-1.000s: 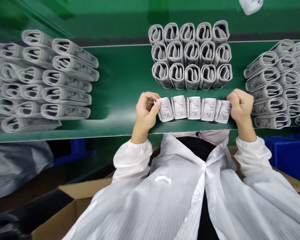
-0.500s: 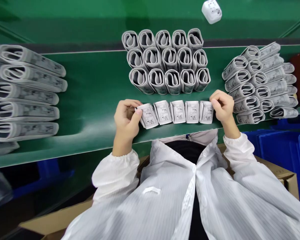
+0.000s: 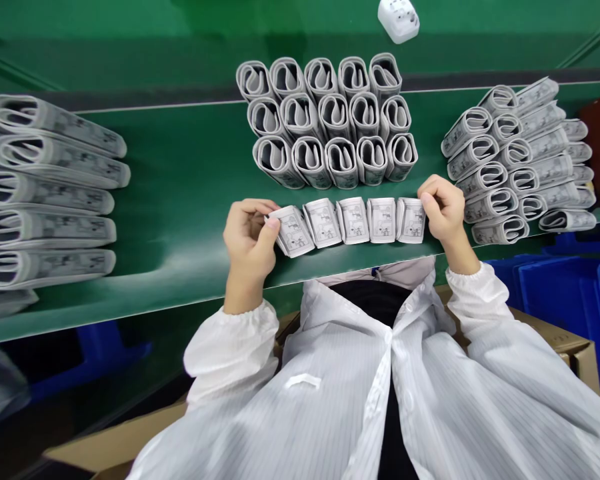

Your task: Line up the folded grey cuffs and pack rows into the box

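Note:
A row of several small folded paper leaflets (image 3: 353, 221) with printed line drawings lies near the front edge of the green bench. My left hand (image 3: 253, 235) is closed at the row's left end, thumb and fingers pinching the edge of the leftmost leaflet (image 3: 292, 231). At the opposite end, my right hand (image 3: 443, 208) pinches the outer edge of the rightmost leaflet (image 3: 411, 221). Just beyond the row stand three lines of rolled-up folded leaflets (image 3: 341, 161), their coiled ends facing up toward me.
More folded leaflets (image 3: 55, 227) are piled at the left of the bench (image 3: 180, 220), and a further stack (image 3: 485, 180) sits at the right. A white plug adapter (image 3: 399, 20) lies at the back. Blue crates (image 3: 555, 293) and a cardboard box (image 3: 583, 367) are below on the right.
The whole view has shifted slightly. Both hands keep their pinch on the end leaflets, and the row looks the same.

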Motion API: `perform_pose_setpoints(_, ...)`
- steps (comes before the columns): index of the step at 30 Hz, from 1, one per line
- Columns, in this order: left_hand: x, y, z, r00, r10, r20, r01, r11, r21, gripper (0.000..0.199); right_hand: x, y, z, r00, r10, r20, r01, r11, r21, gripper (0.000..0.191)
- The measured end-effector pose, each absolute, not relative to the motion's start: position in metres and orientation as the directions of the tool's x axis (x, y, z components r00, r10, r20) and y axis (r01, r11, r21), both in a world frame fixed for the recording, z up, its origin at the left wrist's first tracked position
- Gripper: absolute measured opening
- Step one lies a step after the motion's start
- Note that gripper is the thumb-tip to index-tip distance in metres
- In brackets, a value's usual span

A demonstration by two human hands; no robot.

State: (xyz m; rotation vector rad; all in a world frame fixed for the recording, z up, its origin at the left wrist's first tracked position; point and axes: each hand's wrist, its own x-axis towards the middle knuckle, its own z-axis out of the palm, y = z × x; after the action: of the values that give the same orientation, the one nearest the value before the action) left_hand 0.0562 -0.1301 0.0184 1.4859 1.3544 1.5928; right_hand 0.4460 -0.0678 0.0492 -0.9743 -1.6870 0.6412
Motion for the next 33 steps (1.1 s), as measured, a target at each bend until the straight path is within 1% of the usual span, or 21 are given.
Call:
perform_pose_setpoints(7,0.0565,-0.1311,0.0211,-0.204,0.908,0.365,0.228,-0.319,0.920,0.037,0.4454,-0.0679,0.0494,-0.143,0.839,0.526,0.291,0.543,-0.787,0.058)
perform_pose_setpoints(13,0.0545,-0.1314,0.0183,-0.213,0.916,0.340,0.251,-0.285,0.925,0.041,0.4453,-0.0676,0.0497,-0.150,0.868,0.473,0.318,0.495,-0.808,0.063)
perform_pose_setpoints(21,0.0502,-0.1310,0.0129,-0.174,0.911,0.374,0.242,-0.328,0.913,0.033,0.4453,-0.0676,0.0495,-0.146,0.867,0.476,0.329,0.496,-0.804,0.062)
perform_pose_setpoints(27,0.0523,-0.1309,0.0163,-0.179,0.915,0.361,0.255,-0.312,0.915,0.039,0.4452,-0.0674,0.0498,-0.158,0.850,0.502,0.298,0.526,-0.797,0.058)
perform_pose_setpoints(31,0.0555,-0.1303,0.0185,-0.203,0.910,0.360,0.243,-0.309,0.919,0.036,0.4453,-0.0668,0.0485,-0.152,0.862,0.483,0.316,0.505,-0.803,0.060)
perform_pose_setpoints(33,0.0552,-0.1300,0.0162,-0.206,0.915,0.346,0.245,-0.294,0.924,0.040,0.4461,-0.0667,0.0460,-0.158,0.858,0.489,0.326,0.513,-0.794,0.057)
